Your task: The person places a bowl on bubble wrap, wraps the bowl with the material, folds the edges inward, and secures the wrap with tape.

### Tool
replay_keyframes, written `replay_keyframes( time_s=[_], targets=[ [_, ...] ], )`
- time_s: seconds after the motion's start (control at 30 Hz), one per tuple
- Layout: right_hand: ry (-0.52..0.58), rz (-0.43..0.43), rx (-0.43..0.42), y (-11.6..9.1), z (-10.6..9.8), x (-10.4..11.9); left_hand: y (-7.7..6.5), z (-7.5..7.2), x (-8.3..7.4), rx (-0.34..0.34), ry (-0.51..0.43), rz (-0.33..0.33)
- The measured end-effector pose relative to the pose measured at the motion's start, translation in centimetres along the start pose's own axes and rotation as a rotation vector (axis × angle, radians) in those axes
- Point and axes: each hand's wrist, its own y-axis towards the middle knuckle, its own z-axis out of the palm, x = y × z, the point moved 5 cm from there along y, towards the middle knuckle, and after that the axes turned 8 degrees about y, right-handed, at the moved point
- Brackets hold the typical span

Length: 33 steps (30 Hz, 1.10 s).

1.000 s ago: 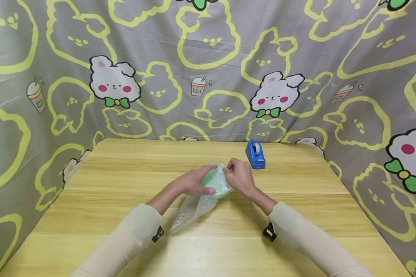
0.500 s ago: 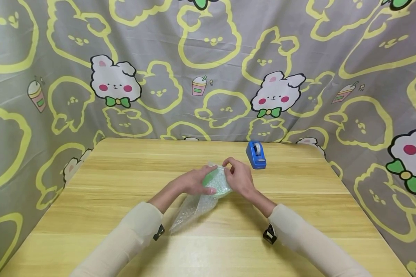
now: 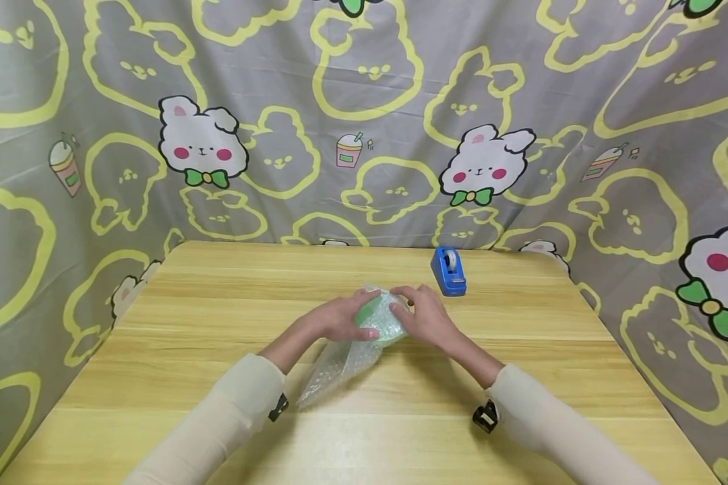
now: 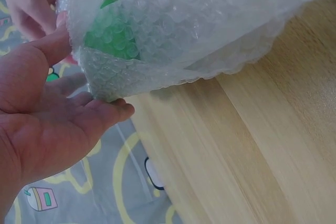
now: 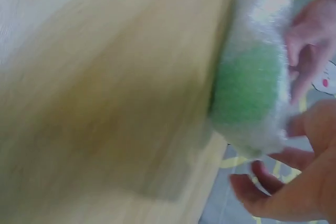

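Note:
Near the middle of the table lies a green object (image 3: 367,311) rolled in clear bubble wrap (image 3: 385,327); its kind is hidden by the wrap. My left hand (image 3: 340,318) grips the bundle from the left, thumb on the near side and fingers on the far side. A loose pointed tail of wrap trails toward me below that hand. At the right end of the bundle, my right hand (image 3: 427,318) touches the wrap with thumb and forefinger spread apart. In the right wrist view its other fingers (image 5: 247,192) bend loosely beyond the wrapped end.
A blue tape dispenser (image 3: 448,271) with a roll of tape stands behind my right hand. The wooden table (image 3: 218,283) ends at a grey curtain (image 3: 267,87) with bunny drawings. A small black device (image 3: 485,416) hangs at the right sleeve.
My right hand has let go of its pinch on the wrap's upper edge, shifted slightly right and spread its fingers at the end. The left hand and bundle have stayed in place.

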Motion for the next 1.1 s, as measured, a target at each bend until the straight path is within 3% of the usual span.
replay_keyframes(
  time_s=[0.17, 0.3, 0.43, 1.1],
  targets=[
    [0.058, 0.121, 0.289, -0.7, -0.7, -0.5, 0.1, 0.0, 0.2, -0.001, -0.003, -0.003],
    [0.136, 0.196, 0.414, -1.1, -1.0, -1.1, 0.2, 0.1, 0.2, 0.003, 0.004, -0.007],
    [0.177, 0.232, 0.426, -1.1, -1.0, -1.4, 0.2, 0.0, 0.1, 0.011, 0.007, -0.005],
    [0.152, 0.253, 0.403, -0.6, -0.8, -0.9, 0.1, -0.1, 0.0, 0.015, -0.020, -0.002]
  ],
)
